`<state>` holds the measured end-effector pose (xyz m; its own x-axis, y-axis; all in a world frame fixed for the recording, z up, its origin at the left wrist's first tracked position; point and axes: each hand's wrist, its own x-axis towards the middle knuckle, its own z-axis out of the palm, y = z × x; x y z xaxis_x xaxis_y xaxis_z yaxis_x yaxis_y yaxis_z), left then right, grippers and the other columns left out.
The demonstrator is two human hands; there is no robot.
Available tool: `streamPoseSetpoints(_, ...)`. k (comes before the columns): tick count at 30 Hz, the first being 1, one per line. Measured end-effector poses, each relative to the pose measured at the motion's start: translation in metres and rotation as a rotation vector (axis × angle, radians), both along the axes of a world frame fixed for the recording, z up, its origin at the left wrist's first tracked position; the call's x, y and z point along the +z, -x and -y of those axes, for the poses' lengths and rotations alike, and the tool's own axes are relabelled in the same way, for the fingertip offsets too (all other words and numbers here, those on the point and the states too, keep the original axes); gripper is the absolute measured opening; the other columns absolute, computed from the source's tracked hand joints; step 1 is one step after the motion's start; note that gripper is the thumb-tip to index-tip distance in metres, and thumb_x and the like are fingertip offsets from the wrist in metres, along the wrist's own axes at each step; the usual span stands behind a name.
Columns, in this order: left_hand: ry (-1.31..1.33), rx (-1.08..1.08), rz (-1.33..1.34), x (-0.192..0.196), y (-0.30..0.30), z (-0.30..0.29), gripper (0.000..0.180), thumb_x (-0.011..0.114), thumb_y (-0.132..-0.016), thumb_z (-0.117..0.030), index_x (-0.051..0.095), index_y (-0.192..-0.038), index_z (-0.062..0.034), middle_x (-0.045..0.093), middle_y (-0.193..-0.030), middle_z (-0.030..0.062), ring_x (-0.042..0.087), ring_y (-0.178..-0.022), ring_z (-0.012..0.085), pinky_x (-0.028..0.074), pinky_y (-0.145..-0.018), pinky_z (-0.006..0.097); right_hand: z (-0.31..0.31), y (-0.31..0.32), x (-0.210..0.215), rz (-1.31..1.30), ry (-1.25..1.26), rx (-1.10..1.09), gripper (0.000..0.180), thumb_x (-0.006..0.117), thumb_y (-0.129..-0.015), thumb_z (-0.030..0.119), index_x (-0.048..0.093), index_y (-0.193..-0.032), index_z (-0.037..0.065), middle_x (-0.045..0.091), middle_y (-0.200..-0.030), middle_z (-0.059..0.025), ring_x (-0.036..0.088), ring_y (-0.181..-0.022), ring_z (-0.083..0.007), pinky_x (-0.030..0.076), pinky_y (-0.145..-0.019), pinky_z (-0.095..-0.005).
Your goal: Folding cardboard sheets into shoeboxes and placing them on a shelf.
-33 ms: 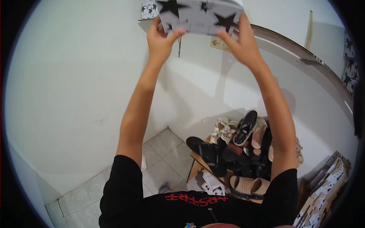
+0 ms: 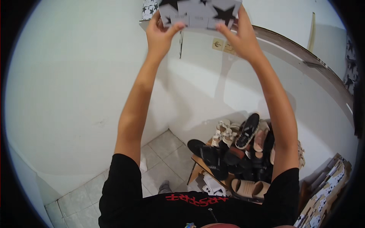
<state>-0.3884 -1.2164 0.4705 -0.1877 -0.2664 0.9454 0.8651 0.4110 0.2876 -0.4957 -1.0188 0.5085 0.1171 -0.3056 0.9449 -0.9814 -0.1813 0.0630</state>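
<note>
Both my arms are stretched far forward, holding up a white cardboard box printed with black stars, likely a shoe box. My left hand grips its left end, the thumb lying on the near face. At the right end my right hand holds it the same way. The box's upper part runs out of the picture. It is held at the height of a wall shelf; whether it touches the shelf I cannot tell. Another star-printed box stands on the shelf just left of it.
A wooden table below carries a heap of shoes and sandals, among them a black shoe and beige slides. Flattened star-printed cartons lean at the lower right. Wall sockets sit under the shelf. More star-patterned boxes stand far right.
The box and both hands have shifted slightly upward in the picture, toward the shelf. My grip on it stays the same.
</note>
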Motion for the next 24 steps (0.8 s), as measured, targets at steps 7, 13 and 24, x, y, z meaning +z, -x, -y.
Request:
streamPoseSetpoints(7, 0.323, 0.214, -0.204, 0.118, 0.035, 0.165, 0.043, 0.053, -0.090, -0.025, 0.046, -0.124, 0.0019, 0.056, -0.112, 0.0083, 0.053, -0.102, 0.0173, 0.044, -0.087, 0.034, 0.137, 0.026, 0.098, 0.014, 0.071, 0.142, 0.082, 0.066, -0.078, 0.015, 0.015, -0.139, -0.004, 0.041, -0.123, -0.0286, 0.048, -0.111, -0.0338, 0.046, -0.088, -0.0386)
streamPoseSetpoints(13, 0.173, 0.216, -0.110, 0.204, 0.068, 0.264, 0.049, 0.055, -0.091, -0.025, 0.041, -0.127, 0.0035, 0.060, -0.102, 0.0098, 0.058, -0.088, 0.0148, 0.047, -0.080, 0.028, 0.224, 0.070, 0.180, -0.280, 0.300, -0.194, 0.077, 0.062, -0.079, 0.022, 0.020, -0.136, -0.009, 0.044, -0.124, -0.0305, 0.047, -0.113, -0.0377, 0.041, -0.093, -0.0389)
streamPoseSetpoints(24, 0.267, 0.286, -0.174, 0.240, 0.183, 0.397, 0.024, 0.051, -0.092, -0.025, 0.058, -0.088, -0.0023, 0.055, -0.070, 0.0020, 0.056, -0.068, 0.0095, 0.042, -0.057, 0.022, 0.337, 0.130, 0.213, -0.148, 0.173, -0.380, 0.076, 0.051, -0.083, 0.028, 0.011, -0.137, -0.009, 0.051, -0.113, -0.0357, 0.051, -0.107, -0.0451, 0.041, -0.093, -0.0414)
